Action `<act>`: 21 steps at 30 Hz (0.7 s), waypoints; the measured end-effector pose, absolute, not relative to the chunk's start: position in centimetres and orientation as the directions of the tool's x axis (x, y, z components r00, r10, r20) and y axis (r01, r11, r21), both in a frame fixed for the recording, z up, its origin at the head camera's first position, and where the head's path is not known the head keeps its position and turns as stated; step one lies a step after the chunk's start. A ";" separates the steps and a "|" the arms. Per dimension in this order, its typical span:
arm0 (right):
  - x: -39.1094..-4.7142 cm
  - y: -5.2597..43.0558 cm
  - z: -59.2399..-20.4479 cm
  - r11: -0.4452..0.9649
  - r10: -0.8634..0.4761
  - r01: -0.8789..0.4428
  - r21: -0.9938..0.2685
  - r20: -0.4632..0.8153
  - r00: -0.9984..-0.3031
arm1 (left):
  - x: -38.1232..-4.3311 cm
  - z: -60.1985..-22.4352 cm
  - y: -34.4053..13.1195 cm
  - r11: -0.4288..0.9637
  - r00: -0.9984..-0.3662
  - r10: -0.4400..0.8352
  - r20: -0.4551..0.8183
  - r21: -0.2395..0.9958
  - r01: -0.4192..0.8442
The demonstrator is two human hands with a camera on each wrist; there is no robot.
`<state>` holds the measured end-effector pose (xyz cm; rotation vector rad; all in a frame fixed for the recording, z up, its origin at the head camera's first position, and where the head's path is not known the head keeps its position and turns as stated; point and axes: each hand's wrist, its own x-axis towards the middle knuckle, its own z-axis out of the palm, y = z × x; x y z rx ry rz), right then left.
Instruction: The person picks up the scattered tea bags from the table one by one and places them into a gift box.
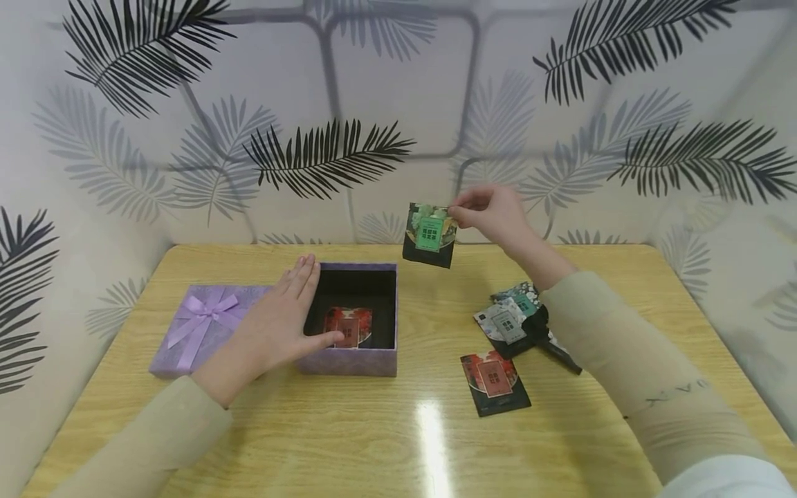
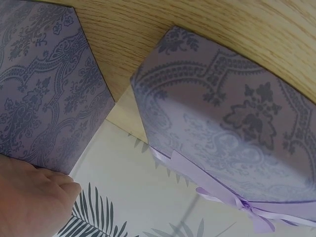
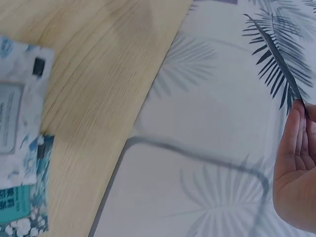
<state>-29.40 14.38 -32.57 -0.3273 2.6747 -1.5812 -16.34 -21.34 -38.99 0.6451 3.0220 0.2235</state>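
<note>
My right hand [image 1: 495, 214] pinches a green-and-black sachet [image 1: 429, 235] by its upper right corner, above the table to the right of the purple box. In the right wrist view the same sachet [image 3: 279, 57] shows almost edge-on between thumb and fingers. My left hand [image 1: 280, 318] rests on the left side of the open purple box [image 1: 355, 362], fingers straight and thumb stretched over the front part. A red sachet [image 1: 361, 325] lies inside the box, partly covered by that thumb. The left wrist view shows the left hand [image 2: 37, 197] against the patterned box wall [image 2: 49, 84].
The purple lid [image 1: 187, 332] with its ribbon bow [image 1: 208, 312] lies left of the box, partly behind the left hand. At right on the wooden table [image 1: 386, 436] are a red sachet [image 1: 495, 380], a white-grey sachet [image 1: 506, 324] and a teal sachet [image 1: 519, 297], overlapping other dark packets.
</note>
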 end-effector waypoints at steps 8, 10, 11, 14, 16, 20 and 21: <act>-28.8 11.4 -32.1 0.281 -0.274 -0.206 -0.937 0.127 -0.953 | -16.3 -39.1 -21.4 0.902 -0.913 0.408 -0.004 0.156 0.403; -28.5 10.6 -32.1 0.272 -0.286 -0.213 -0.938 0.133 -0.949 | -16.3 -39.1 -21.5 0.902 -0.913 0.408 -0.003 0.153 0.403; -28.3 10.2 -32.2 0.267 -0.295 -0.216 -0.939 0.134 -0.946 | -16.3 -39.1 -21.5 0.903 -0.913 0.408 -0.002 0.151 0.403; -27.6 9.1 -32.4 0.266 -0.319 -0.222 -0.938 0.132 -0.939 | -16.3 -39.1 -21.5 0.902 -0.913 0.408 0.001 0.152 0.403; -27.3 8.4 -32.7 0.260 -0.341 -0.223 -0.940 0.126 -0.931 | -16.4 -39.1 -21.5 0.901 -0.913 0.409 0.007 0.155 0.405; -26.6 6.9 -33.3 0.280 -0.375 -0.211 -0.937 0.096 -0.922 | -16.4 -39.1 -21.5 0.901 -0.914 0.405 0.007 0.166 0.400; -26.5 6.6 -33.5 0.284 -0.385 -0.207 -0.936 0.087 -0.919 | -16.4 -39.1 -21.5 0.902 -0.915 0.403 0.005 0.168 0.399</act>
